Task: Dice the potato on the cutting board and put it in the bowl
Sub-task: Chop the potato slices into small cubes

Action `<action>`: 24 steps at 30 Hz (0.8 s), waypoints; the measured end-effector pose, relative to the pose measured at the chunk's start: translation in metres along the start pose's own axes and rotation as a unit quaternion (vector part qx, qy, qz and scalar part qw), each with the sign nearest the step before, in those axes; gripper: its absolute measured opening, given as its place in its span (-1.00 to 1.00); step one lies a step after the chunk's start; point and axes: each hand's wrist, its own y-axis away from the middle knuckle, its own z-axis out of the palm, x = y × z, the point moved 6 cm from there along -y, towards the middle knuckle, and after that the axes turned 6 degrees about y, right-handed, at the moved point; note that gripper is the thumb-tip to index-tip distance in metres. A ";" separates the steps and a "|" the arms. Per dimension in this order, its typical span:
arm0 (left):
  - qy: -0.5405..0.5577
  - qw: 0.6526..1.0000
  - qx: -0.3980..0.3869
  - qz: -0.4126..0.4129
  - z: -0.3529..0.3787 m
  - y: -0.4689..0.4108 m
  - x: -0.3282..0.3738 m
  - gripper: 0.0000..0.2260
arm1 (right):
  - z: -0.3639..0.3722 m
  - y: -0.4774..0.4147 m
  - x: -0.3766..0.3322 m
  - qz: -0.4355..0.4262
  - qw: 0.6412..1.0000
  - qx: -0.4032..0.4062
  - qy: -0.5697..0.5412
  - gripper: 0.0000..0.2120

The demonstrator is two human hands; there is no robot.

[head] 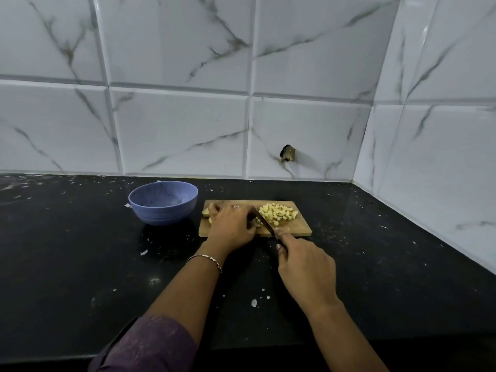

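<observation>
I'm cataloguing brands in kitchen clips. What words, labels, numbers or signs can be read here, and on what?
No readable text anywhere.
The round blue plastic bowl, the rectangular wooden cutting board, the steel knife, the pale cut potato and the white marble-veined wall tiles show no lettering.

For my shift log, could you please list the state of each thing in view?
bowl: upright, empty.
cutting board: flat on the counter.
potato: partly uncut, held by left hand.
diced pieces: piled on the board's right side.
knife: blade tilted down to the board, gripped by right hand.
</observation>
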 end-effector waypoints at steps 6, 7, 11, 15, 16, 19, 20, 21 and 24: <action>-0.081 0.995 -0.052 0.016 0.006 0.001 0.002 -0.65 | 0.000 0.000 -0.001 0.000 1.000 -0.013 -0.007 -0.58; -0.080 0.995 -0.057 0.016 0.008 0.000 0.002 -0.64 | 0.000 0.000 0.000 0.001 1.000 -0.014 -0.007 -0.58; -0.059 0.996 -0.071 0.017 0.011 0.000 0.000 -0.63 | 0.000 0.000 0.003 0.009 1.000 -0.011 0.001 -0.59; -0.070 0.995 -0.062 0.024 0.008 0.000 0.001 -0.65 | 0.001 0.000 0.003 0.013 1.000 -0.002 0.009 -0.59; -0.077 0.995 -0.057 0.028 0.007 0.000 0.002 -0.66 | 0.001 0.000 0.003 0.013 1.000 0.000 0.009 -0.59; -0.093 0.994 -0.045 0.034 0.004 0.000 0.006 -0.67 | 0.000 0.002 0.003 0.010 1.000 0.005 0.009 -0.60; -0.099 0.994 -0.038 0.035 0.003 0.000 0.008 -0.68 | 0.000 0.002 0.003 0.009 1.000 0.007 0.007 -0.60; -0.105 0.993 -0.030 0.035 0.001 0.001 0.009 -0.69 | -0.001 0.002 0.003 0.009 1.000 0.009 0.005 -0.60; -0.114 0.993 0.001 0.035 -0.003 0.001 0.012 -0.75 | -0.002 0.002 0.003 0.007 1.000 0.016 0.003 -0.60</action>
